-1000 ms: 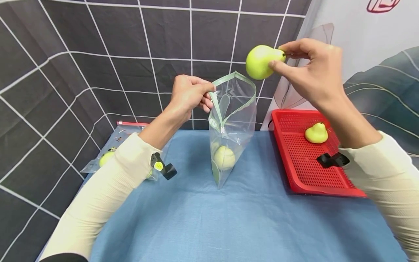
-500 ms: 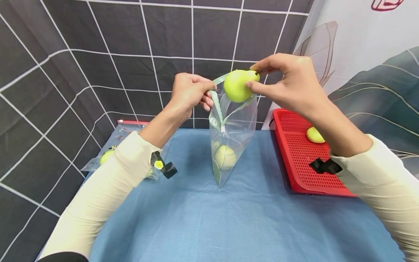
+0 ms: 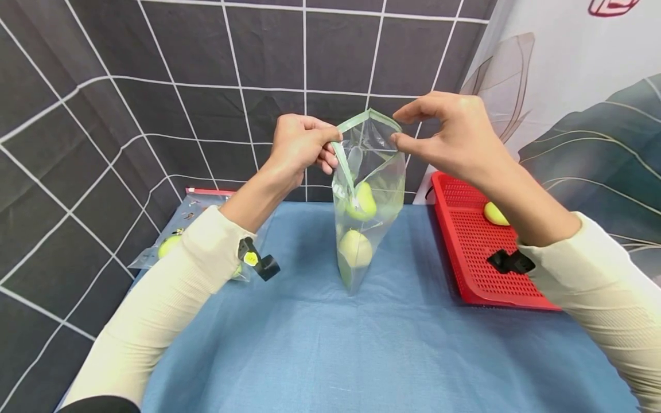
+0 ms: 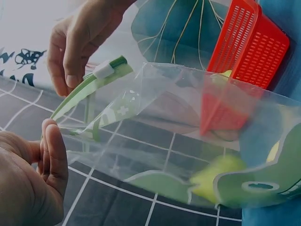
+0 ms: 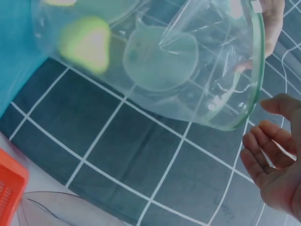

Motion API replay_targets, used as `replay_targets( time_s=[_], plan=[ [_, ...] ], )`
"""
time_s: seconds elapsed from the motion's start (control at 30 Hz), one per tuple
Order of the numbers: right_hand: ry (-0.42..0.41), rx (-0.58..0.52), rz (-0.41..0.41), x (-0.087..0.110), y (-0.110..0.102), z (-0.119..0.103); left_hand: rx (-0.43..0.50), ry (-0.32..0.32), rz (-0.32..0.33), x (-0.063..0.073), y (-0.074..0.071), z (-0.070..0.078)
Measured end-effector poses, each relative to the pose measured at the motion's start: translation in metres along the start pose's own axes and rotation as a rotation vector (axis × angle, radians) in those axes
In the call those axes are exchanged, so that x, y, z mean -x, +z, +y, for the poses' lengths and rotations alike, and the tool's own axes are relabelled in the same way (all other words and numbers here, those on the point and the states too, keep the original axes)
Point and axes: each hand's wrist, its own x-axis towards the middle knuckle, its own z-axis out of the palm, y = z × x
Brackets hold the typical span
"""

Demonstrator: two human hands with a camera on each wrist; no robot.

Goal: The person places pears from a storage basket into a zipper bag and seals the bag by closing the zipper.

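A clear zip bag (image 3: 384, 183) with a green rim stands upright on the blue cloth, its mouth spread. My left hand (image 3: 302, 143) pinches the near left of that rim between thumb and fingers. Inside, a yellow-green pear (image 3: 363, 202) is partway down, above a second pale green round fruit (image 3: 355, 248) at the bottom. My right hand (image 3: 449, 129) is beside the right of the mouth, thumb and fingers apart with nothing between them. In the right wrist view, the fingertips are just off the green rim, and the pear (image 5: 87, 44) is blurred inside the plastic.
A red perforated basket (image 3: 457, 281) stands at the right with a pear (image 3: 496, 214) in it, partly behind my right forearm. At the left lies another clear bag (image 3: 198, 201) with a red zip, holding green fruit (image 3: 168, 245). A dark tiled-pattern sheet (image 3: 268, 51) rises behind.
My right hand brought the pear left to the bag's mouth and let go of it. The pear has dropped inside the bag. My left hand has kept its grip on the rim.
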Motion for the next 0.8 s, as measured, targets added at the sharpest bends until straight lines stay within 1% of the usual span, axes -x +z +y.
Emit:
replay_targets(
  time_s=[0.17,0.3,0.43,0.6,0.73,0.8],
  plan=[
    [0.030,0.015,-0.002,0.001,-0.001,0.008,-0.007,-0.009,0.003,0.000,-0.001,-0.001],
    [0.051,0.022,0.002,0.002,-0.002,0.016,0.006,-0.007,0.002,0.000,0.000,-0.001],
    [0.074,0.010,0.014,0.002,-0.004,0.022,0.017,-0.002,-0.002,-0.001,0.000,-0.002],
    [0.102,0.002,0.030,0.004,-0.007,0.032,0.001,-0.001,-0.004,0.001,-0.001,-0.001],
    [0.141,0.030,0.009,0.008,-0.010,0.043,0.002,0.000,-0.012,0.001,-0.001,0.000],
    [0.162,0.056,-0.017,0.011,-0.011,0.051,0.005,0.000,-0.016,0.001,-0.001,0.000]
  ],
)
